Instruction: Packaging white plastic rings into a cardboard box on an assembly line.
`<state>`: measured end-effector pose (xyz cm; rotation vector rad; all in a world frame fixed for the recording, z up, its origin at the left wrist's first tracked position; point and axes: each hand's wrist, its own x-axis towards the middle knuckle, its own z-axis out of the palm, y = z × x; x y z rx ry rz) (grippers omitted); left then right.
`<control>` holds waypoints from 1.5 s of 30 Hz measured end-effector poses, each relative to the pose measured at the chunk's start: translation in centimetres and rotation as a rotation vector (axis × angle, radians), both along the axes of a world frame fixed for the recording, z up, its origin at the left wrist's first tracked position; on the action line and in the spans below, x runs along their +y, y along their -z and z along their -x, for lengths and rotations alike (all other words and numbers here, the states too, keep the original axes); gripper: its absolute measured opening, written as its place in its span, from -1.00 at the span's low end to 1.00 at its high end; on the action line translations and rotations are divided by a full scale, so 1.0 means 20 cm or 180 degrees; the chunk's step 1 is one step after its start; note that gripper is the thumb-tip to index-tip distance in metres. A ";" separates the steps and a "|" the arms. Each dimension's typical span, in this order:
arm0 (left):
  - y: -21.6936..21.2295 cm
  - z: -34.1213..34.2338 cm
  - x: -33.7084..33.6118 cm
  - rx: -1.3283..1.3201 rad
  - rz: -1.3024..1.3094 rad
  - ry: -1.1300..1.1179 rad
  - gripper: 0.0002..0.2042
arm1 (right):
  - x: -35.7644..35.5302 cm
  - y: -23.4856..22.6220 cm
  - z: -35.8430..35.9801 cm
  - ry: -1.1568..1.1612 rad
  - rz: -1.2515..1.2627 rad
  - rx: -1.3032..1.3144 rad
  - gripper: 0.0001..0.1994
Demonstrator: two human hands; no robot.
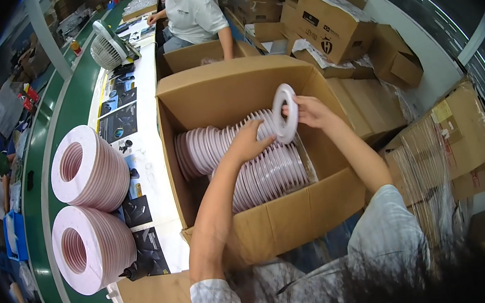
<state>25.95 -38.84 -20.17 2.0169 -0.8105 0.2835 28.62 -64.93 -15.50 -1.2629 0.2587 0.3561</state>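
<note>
An open cardboard box (274, 231) stands in front of me with rows of pale pink-white rings (269, 178) packed on edge inside. My right hand (311, 112) is closed on one white ring (285, 114), which it holds upright above the box's right half, fingers through or behind its rim. Over the packed rings lies my left hand (246, 143), thumb and fingers apart, just left of the lifted ring. Whether its fingertips touch the rings beneath cannot be made out.
Two stacks of similar rings (118, 235) stand left of the box by a green conveyor (43, 225). A small fan (107, 47) sits on the white worktable (157, 154). Across from me a co-worker (192, 15) sits. Cartons (323, 21) crowd the right side.
</note>
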 end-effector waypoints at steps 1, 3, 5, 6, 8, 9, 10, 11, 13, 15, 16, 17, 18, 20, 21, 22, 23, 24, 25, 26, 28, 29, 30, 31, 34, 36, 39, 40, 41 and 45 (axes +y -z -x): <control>0.00 0.01 -0.02 0.0022 -0.0018 0.0038 -0.49 | 0.09 -0.02 0.03 0.0062 -0.0296 0.0027 -0.59; 0.00 0.01 -0.06 0.0036 0.0050 -0.0063 -0.49 | 0.23 0.04 0.04 0.0047 -0.0853 0.0280 -0.55; -0.03 0.02 -0.06 0.0696 0.0039 0.0110 -0.53 | 0.33 0.14 0.01 0.0115 -0.1241 0.0331 -0.60; -0.05 0.03 -0.05 0.1366 0.0047 0.0228 -0.56 | 0.35 0.18 0.02 0.0099 -0.1308 0.0299 -0.62; 0.00 0.00 0.01 0.1373 -0.0025 0.0336 -0.63 | 0.40 0.24 -0.01 0.0065 -0.1400 0.0120 -0.66; 0.03 -0.02 0.03 0.1449 0.0145 0.0308 -0.63 | 0.41 0.24 -0.01 0.0028 -0.1167 -0.0104 -0.68; 0.06 -0.02 0.02 0.1537 0.0322 0.0315 -0.63 | 0.39 0.24 0.00 0.0031 -0.0920 -0.0318 -0.69; 0.08 -0.05 0.01 0.1535 0.0421 0.0254 -0.65 | 0.39 0.25 -0.02 0.0212 -0.0903 -0.0440 -0.71; 0.11 -0.08 0.01 0.1409 0.0820 0.0120 -0.65 | 0.36 0.24 -0.03 0.0467 -0.0916 -0.0501 -0.71; 0.12 -0.11 0.02 0.1737 0.1531 -0.0303 -0.59 | 0.34 0.22 -0.04 0.0818 -0.0761 -0.0805 -0.69; 0.07 -0.11 0.03 0.2215 0.2075 -0.0369 -0.55 | 0.29 0.20 -0.05 0.0873 -0.0749 -0.0804 -0.69; 0.08 -0.14 0.09 0.2444 0.2131 -0.0436 -0.52 | 0.29 0.17 -0.06 0.0879 -0.0213 -0.1083 -0.69; 0.10 -0.17 0.15 0.2672 0.2188 -0.0507 -0.48 | 0.29 0.14 -0.05 0.0874 0.0325 -0.1356 -0.68; 0.04 -0.15 0.21 0.2743 0.1838 -0.0748 -0.51 | 0.30 0.05 -0.01 0.0631 0.0905 -0.1503 -0.71; 0.00 -0.13 0.24 0.2797 0.1482 -0.0970 -0.53 | 0.31 0.00 0.03 0.0693 0.2109 -0.1996 -0.72; -0.06 -0.10 0.23 0.2798 0.1463 -0.0986 -0.53 | 0.31 -0.04 0.08 0.0757 0.3318 -0.2478 -0.72; -0.11 -0.08 0.21 0.2390 0.0822 -0.1068 -0.55 | 0.26 -0.05 0.07 0.1130 0.2950 -0.2428 -0.73; -0.15 -0.06 0.18 0.1963 0.0178 -0.1142 -0.56 | 0.19 -0.07 0.08 0.1295 0.2618 -0.2317 -0.70; -0.07 -0.09 0.22 0.1739 0.0297 -0.1206 -0.61 | 0.17 -0.07 0.07 0.1713 0.1915 -0.2436 -0.72; -0.10 -0.15 0.24 0.1602 0.0215 -0.1255 -0.61 | 0.19 -0.04 0.02 0.2157 0.1179 -0.2518 -0.75; -0.04 -0.11 0.18 0.1256 -0.0116 -0.1350 -0.62 | 0.29 0.06 0.06 0.1134 0.2408 -0.3114 -0.80; -0.04 -0.10 0.16 0.1266 -0.0168 -0.1311 -0.62 | 0.32 0.11 0.11 0.0379 0.4645 -0.4871 -0.82; -0.05 -0.09 0.15 0.1595 -0.0329 -0.1335 -0.62 | 0.37 0.17 0.14 -0.0957 0.3188 -0.2845 -0.79; -0.06 -0.10 0.18 0.1890 -0.0510 -0.1368 -0.63 | 0.35 0.15 0.07 -0.0151 0.3047 -0.2733 -0.80; 0.04 -0.11 0.25 0.1355 -0.0718 -0.1776 -0.64 | 0.43 0.13 0.02 0.0710 0.3202 -0.3058 -0.84; -0.08 -0.10 0.14 0.1569 -0.0686 -0.1550 -0.66 | 0.38 0.29 0.03 -0.0887 0.3574 -0.3550 -0.90; -0.03 -0.08 0.25 0.1999 -0.0533 -0.1487 -0.68 | 0.43 0.15 0.05 0.0617 0.3184 -0.3142 -0.91; -0.06 -0.08 0.27 0.2011 -0.0548 -0.1489 -0.68 | 0.43 0.05 0.05 0.1649 0.2453 -0.2457 -0.92; -0.10 -0.08 0.24 0.1880 -0.0569 -0.1576 -0.68 | 0.41 0.04 0.06 0.1681 0.3156 -0.3013 -0.93; -0.14 -0.06 0.20 0.1815 -0.0429 -0.1609 -0.67 | 0.44 0.13 0.06 0.0486 0.3076 -0.4013 -0.90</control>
